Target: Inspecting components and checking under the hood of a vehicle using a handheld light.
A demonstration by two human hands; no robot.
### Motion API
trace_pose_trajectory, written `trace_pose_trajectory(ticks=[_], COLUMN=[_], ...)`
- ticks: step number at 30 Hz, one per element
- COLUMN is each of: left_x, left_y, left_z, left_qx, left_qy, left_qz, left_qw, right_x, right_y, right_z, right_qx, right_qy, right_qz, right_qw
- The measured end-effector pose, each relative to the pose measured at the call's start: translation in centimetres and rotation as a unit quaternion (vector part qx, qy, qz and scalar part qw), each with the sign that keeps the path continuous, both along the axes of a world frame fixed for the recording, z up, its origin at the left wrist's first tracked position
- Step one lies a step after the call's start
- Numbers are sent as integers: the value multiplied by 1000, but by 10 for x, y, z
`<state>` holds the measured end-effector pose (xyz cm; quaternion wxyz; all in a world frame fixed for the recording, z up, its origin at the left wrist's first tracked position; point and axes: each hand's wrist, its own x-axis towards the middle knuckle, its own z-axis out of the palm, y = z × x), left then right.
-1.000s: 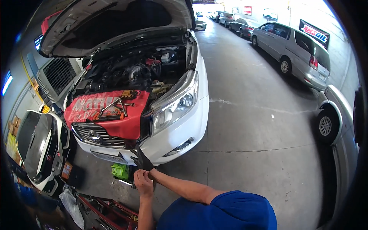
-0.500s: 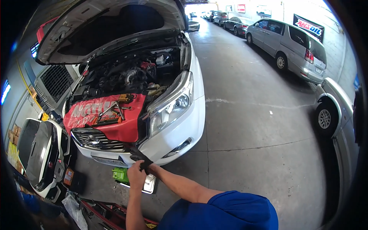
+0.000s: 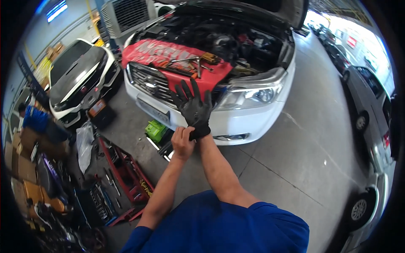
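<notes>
1. Daylight floods in from the far right, bleaching the wall point(image 3: 363, 40).
2. A window point(image 3: 57, 10) at far left glows bluish white.
3. The engine bay point(image 3: 202, 29) sinks into shadow beneath the hood point(image 3: 274, 9).
4. Edges bow toward a black rim; the red cover point(image 3: 216, 79) blurs slightly.

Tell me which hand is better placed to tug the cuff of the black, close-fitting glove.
Left, most likely: your bare left hand has bent fingers gripping the cuff. Your right hand wears the black, close-fitting glove, its gloved fingers spread and pointing away from that cuff.
</notes>
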<state>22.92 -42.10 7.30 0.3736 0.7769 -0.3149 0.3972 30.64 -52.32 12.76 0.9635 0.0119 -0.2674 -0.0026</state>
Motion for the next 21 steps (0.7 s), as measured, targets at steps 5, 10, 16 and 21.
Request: trace_pose_trajectory(ticks=[5, 10, 16, 21], left_x=[4, 14, -2, -38], left_y=[-34, -25, -9, 0], left_z=[-8, -30, -37, -30], left_qx=[-599, -567, -211, -50], left_qy=[358, 304, 138, 167], left_qz=[-179, -167, -20, -95], left_qw=[693, 747, 968, 980], right_x=[-6, -7, -16, -30], right_y=[17, 30, 17, 9], right_z=[25, 30, 39, 57], right_qx=[102, 126, 59, 127], right_qy=[7, 47, -202, -255], right_qz=[5, 35, 171, 187], right_qw=[995, 990, 962, 940])
